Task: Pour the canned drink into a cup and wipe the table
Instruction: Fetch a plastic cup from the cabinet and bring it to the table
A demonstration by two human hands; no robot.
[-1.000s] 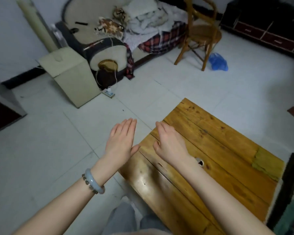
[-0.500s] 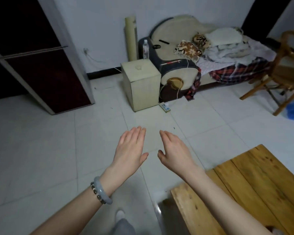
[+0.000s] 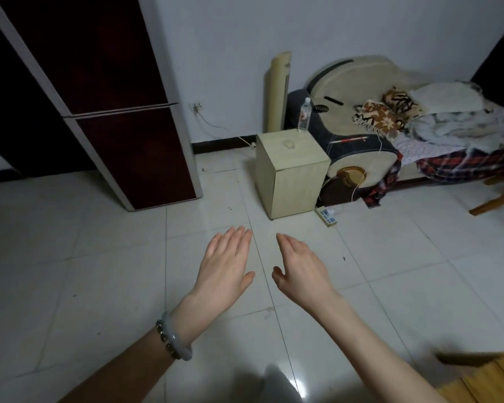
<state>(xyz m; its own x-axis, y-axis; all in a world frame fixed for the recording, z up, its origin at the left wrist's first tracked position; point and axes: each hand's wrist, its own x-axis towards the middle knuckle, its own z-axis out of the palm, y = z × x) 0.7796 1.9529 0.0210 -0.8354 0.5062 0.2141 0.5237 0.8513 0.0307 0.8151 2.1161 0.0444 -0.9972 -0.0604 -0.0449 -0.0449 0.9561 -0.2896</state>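
Two bare hands hover side by side above a white tiled floor [image 3: 99,257], palms down, fingers straight, holding nothing: the left hand [image 3: 224,266], with a bead bracelet [image 3: 173,340] on its wrist, and the right hand [image 3: 300,269], just apart. Ahead stand a beige cabinet [image 3: 291,175], a plastic bottle [image 3: 304,114] at its back edge, and a cluttered sofa [image 3: 361,82]. A blurred corner of the wooden worktop [image 3: 483,379] shows at lower right, pointing left.
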